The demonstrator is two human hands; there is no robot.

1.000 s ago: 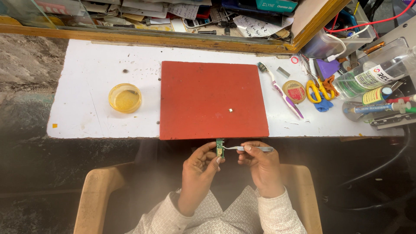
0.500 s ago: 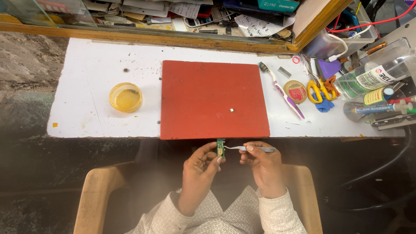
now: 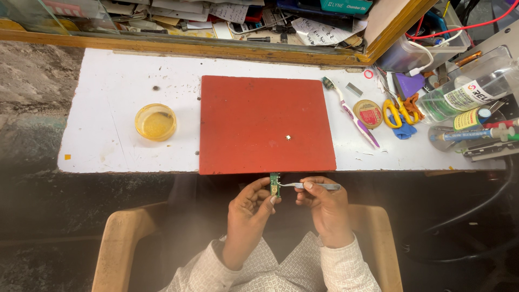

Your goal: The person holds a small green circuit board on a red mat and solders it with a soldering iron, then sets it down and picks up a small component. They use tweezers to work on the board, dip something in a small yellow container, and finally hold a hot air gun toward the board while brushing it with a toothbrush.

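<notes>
A tiny green circuit board (image 3: 274, 185) is pinched upright in the left hand (image 3: 250, 208), just below the red mat's (image 3: 265, 121) front edge. Metal tweezers (image 3: 311, 186) are gripped by the right hand (image 3: 321, 203), tips touching the board. Off to the right, a round red-labelled tin (image 3: 368, 113) and a clear white-labelled bottle (image 3: 459, 97) are parked.

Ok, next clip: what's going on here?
A seated person holds a small green circuit board upright in the left hand, just past the near edge of a red mat on the white table. The right hand holds metal tweezers, tips at the board. A tiny white part lies on the mat; a yellow dish sits to its left.
</notes>
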